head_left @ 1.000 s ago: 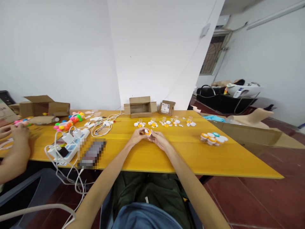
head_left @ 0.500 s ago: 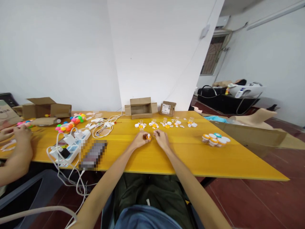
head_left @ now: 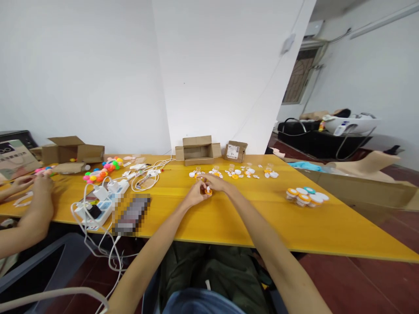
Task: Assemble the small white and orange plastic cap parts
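My left hand (head_left: 197, 193) is closed around a small orange-rimmed container (head_left: 208, 191) with something white in it, above the yellow table (head_left: 255, 218). Over the container's far side reaches my right hand (head_left: 214, 181), its fingertips close to the left fingers; whether it holds anything is hidden. Behind the hands lie small white pieces, orange rings and clear cups (head_left: 235, 175) in several groups. To the right stands a cluster of clear jars with white, orange and teal lids (head_left: 303, 198).
Two cardboard boxes, one open (head_left: 198, 152) and one smaller (head_left: 235, 151), stand by the wall. A power strip (head_left: 106, 203), cables, a pixelated phone (head_left: 132, 216) and colourful balls (head_left: 103, 172) lie left. Another person's hands (head_left: 42, 183) work at far left.
My right hand has moved left, over to the container in my left hand. The whole view has shifted slightly, with the table's things appearing farther right.
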A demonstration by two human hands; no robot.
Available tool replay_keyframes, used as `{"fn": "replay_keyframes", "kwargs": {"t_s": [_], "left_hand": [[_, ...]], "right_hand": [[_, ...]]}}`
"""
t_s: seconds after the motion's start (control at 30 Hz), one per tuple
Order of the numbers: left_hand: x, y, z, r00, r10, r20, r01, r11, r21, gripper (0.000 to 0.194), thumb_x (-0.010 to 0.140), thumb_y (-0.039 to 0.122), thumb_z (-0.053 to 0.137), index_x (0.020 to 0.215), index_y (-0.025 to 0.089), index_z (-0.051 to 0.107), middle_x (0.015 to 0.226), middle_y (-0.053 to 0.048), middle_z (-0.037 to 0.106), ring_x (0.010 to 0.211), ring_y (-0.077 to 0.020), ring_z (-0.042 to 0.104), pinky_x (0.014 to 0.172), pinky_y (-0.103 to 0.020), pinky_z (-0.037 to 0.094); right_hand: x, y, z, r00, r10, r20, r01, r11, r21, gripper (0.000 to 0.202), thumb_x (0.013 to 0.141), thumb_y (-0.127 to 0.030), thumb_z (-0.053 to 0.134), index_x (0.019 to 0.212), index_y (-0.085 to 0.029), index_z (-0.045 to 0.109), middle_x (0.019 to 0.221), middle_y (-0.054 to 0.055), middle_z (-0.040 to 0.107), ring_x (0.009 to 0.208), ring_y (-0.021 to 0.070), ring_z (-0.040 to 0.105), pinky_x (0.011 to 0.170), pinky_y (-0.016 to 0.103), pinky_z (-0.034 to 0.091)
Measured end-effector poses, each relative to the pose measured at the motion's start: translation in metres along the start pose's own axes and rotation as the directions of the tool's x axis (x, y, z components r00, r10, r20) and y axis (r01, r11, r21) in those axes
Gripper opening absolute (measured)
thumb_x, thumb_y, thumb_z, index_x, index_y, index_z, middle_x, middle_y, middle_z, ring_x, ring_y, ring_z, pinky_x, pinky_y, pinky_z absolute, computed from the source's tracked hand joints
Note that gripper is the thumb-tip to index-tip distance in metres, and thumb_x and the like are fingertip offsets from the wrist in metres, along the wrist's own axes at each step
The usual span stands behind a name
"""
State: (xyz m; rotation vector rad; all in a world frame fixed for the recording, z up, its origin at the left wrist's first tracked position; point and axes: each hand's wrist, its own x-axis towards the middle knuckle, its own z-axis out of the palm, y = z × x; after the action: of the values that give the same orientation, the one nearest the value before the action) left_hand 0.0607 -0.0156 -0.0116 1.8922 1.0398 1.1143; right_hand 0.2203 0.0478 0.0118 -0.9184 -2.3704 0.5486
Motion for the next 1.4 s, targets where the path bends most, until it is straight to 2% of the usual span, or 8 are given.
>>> {"fn": "replay_keyframes", "kwargs": {"t_s": [0.2, 0.5, 0.7, 0.83, 0.93, 1.03, 1.2, 1.4], "left_hand": [[-0.001, 0.004, 0.001, 1.000, -0.014, -0.007, 0.014, 0.999, -0.050, 0.031, 0.064, 0.023, 0.078, 0.072, 0.021, 0.047, 0.071, 0.004, 0.058, 0.068, -0.0132, 0.055, 0.070, -0.028, 0.048], [-0.002, 0.007, 0.000, 1.000, -0.022, -0.008, 0.022, 1.000, -0.009, 0.021, 0.065, 0.016, 0.071, 0.071, 0.021, 0.052, 0.073, 0.003, 0.060, 0.071, -0.0144, 0.056, 0.073, -0.029, 0.047], [0.000, 0.003, -0.001, 0.999, -0.021, -0.036, 0.021, 0.999, 0.023, 0.015, 0.066, 0.018, 0.071, 0.072, 0.021, 0.057, 0.074, 0.002, 0.062, 0.074, -0.0160, 0.058, 0.077, -0.031, 0.049], [0.001, 0.004, -0.002, 0.999, -0.005, -0.042, 0.007, 0.999, 0.048, 0.013, 0.067, 0.017, 0.070, 0.072, 0.021, 0.058, 0.073, 0.002, 0.063, 0.075, -0.0160, 0.059, 0.079, -0.030, 0.049], [0.001, 0.005, -0.002, 0.999, 0.016, -0.034, -0.014, 0.998, 0.060, 0.012, 0.068, 0.016, 0.069, 0.073, 0.020, 0.058, 0.073, 0.003, 0.062, 0.073, -0.0153, 0.058, 0.077, -0.030, 0.048], [0.001, 0.005, -0.003, 0.999, 0.038, -0.028, -0.036, 0.996, 0.076, 0.011, 0.070, 0.017, 0.068, 0.074, 0.020, 0.058, 0.074, 0.003, 0.061, 0.072, -0.0147, 0.057, 0.075, -0.029, 0.048], [0.002, 0.000, -0.003, 0.999, 0.044, -0.016, -0.042, 0.994, 0.097, 0.013, 0.070, 0.020, 0.070, 0.076, 0.019, 0.058, 0.074, 0.002, 0.062, 0.072, -0.0150, 0.056, 0.073, -0.028, 0.048], [0.003, -0.005, -0.003, 0.998, 0.065, -0.010, -0.064, 0.997, 0.042, 0.020, 0.071, 0.020, 0.072, 0.084, 0.019, 0.058, 0.082, 0.000, 0.065, 0.076, -0.0164, 0.059, 0.075, -0.030, 0.049]], "right_hand": [[0.006, 0.001, -0.005, 0.993, 0.030, 0.116, -0.011, 0.986, -0.164, 0.043, 0.069, -0.009, 0.063, 0.102, -0.034, 0.077, 0.093, 0.000, 0.073, 0.082, 0.0196, 0.064, 0.071, 0.026, 0.048], [-0.041, 0.005, 0.002, 0.982, 0.060, -0.180, -0.100, 0.970, -0.221, 0.028, 0.090, -0.022, 0.056, 0.113, -0.028, 0.071, 0.116, 0.008, 0.071, 0.098, 0.0233, 0.068, 0.086, 0.034, 0.051], [-0.067, 0.012, 0.005, 0.872, 0.277, -0.403, -0.274, 0.959, 0.067, 0.024, 0.086, -0.029, 0.062, 0.109, -0.027, 0.069, 0.107, 0.007, 0.074, 0.097, 0.0254, 0.069, 0.088, 0.039, 0.053], [-0.061, 0.001, 0.009, 0.803, 0.364, -0.472, -0.218, 0.916, 0.336, 0.023, 0.082, -0.034, 0.063, 0.103, -0.024, 0.066, 0.094, 0.005, 0.074, 0.084, 0.0226, 0.069, 0.081, 0.037, 0.055], [-0.054, -0.011, 0.014, 0.773, 0.338, -0.538, -0.098, 0.900, 0.425, 0.025, 0.082, -0.042, 0.064, 0.098, -0.023, 0.063, 0.090, 0.005, 0.073, 0.082, 0.0213, 0.068, 0.077, 0.034, 0.054], [-0.051, -0.023, 0.019, 0.772, 0.273, -0.574, -0.041, 0.923, 0.383, 0.027, 0.083, -0.044, 0.062, 0.100, -0.023, 0.064, 0.090, 0.004, 0.073, 0.080, 0.0202, 0.067, 0.075, 0.032, 0.054], [-0.053, -0.029, 0.024, 0.789, 0.194, -0.582, -0.057, 0.968, 0.244, 0.028, 0.086, -0.039, 0.060, 0.109, -0.025, 0.065, 0.091, 0.003, 0.073, 0.075, 0.0201, 0.066, 0.069, 0.032, 0.053], [-0.057, -0.028, 0.027, 0.838, 0.067, -0.541, -0.056, 0.998, 0.035, 0.024, 0.089, -0.033, 0.058, 0.110, -0.028, 0.069, 0.102, 0.004, 0.074, 0.085, 0.0214, 0.068, 0.081, 0.035, 0.055]]}}
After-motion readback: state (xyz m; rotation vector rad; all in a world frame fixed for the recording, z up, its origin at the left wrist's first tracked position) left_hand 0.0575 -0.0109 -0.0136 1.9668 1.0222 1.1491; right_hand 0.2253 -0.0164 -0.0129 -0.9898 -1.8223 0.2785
